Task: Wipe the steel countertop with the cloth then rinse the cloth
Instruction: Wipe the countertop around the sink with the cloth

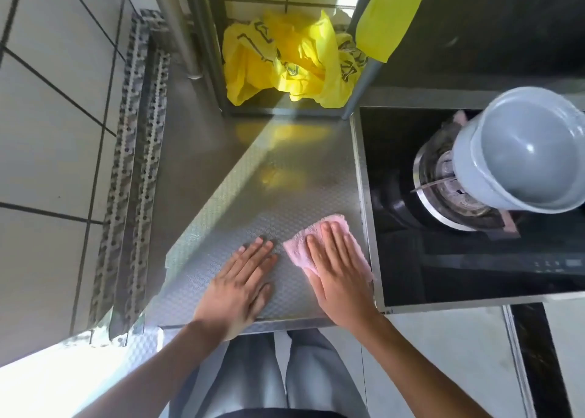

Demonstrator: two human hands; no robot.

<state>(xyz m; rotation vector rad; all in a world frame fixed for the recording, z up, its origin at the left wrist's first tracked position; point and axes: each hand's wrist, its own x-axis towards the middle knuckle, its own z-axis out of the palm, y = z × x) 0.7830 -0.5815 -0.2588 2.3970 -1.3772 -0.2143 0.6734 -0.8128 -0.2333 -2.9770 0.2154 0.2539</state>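
A textured steel countertop [253,196] fills the middle of the view. On its near right part lies a folded pink cloth [299,246]. My right hand [338,272] is pressed flat on top of the cloth, fingers spread and pointing away from me. My left hand [240,281] rests flat on the bare steel just to the left of the cloth, fingers apart, holding nothing. Part of the cloth is hidden under my right palm.
A black gas stove [443,259] borders the countertop on the right, with a grey plastic bowl [522,155] tilted over its burner. A yellow plastic bag [285,60] lies at the back between metal rack legs. A tiled wall rises on the left.
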